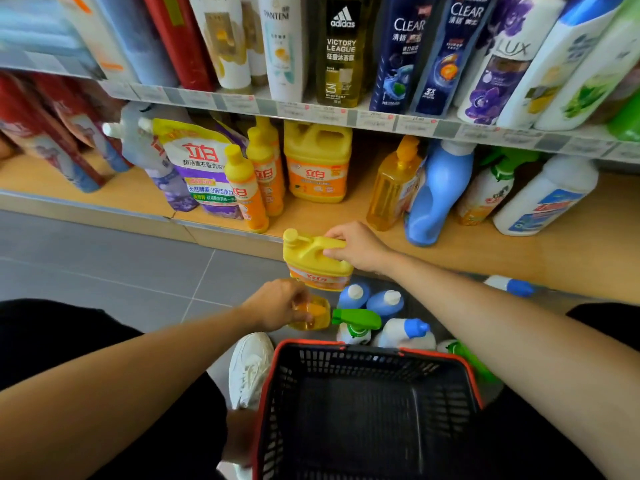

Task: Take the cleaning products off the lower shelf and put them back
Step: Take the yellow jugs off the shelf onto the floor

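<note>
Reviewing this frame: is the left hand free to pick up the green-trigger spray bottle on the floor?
Probably not yet: the left hand already grips the amber bottle. The spray bottle stands just beside it, with nothing between them.

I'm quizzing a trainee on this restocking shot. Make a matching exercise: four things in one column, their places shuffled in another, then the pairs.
1 nearer yellow jug
2 nearer amber bottle
3 tall blue bottle
4 basket

a on the lower shelf
b gripped by left hand
c on the floor, nearest the person
d held by its handle in right hand

Pairs: 1-d, 2-b, 3-a, 4-c
</note>
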Tool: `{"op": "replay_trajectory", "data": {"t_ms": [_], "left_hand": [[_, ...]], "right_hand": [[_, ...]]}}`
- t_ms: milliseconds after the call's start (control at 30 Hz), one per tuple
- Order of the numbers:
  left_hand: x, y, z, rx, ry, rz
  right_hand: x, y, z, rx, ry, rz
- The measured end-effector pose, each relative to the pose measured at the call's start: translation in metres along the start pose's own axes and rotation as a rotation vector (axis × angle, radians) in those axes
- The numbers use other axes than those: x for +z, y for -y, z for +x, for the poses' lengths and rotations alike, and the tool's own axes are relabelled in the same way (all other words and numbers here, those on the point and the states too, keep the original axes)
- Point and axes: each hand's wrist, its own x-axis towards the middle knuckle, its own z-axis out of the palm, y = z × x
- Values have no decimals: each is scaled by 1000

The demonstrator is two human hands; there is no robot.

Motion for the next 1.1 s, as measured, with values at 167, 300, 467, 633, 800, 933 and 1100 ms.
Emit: {"op": "replay_trajectory", "data": {"t_ms": [167,300,467,633,800,933,1100], "left_hand": [[1,11,0,-178,-21,-158],[-8,22,4,-320,-57,-321],[-12,30,9,-298,-43,-242],[-10,32,10,-205,-33,-185],[-7,38,7,-186,-44,-167],[-5,42,5,-170,-56,-170],[-2,46,5,-187,-48,-269]], "right_hand": [[36,-25,14,100,170,-181],[33,-46,19,178,136,-190],[11,-42,43,250,-77,124],[-21,-15,88,198,-349,377],[-40,2,126,180,-444,521],[-25,9,120,153,-520,557],[5,18,96,74,-755,327]]}}
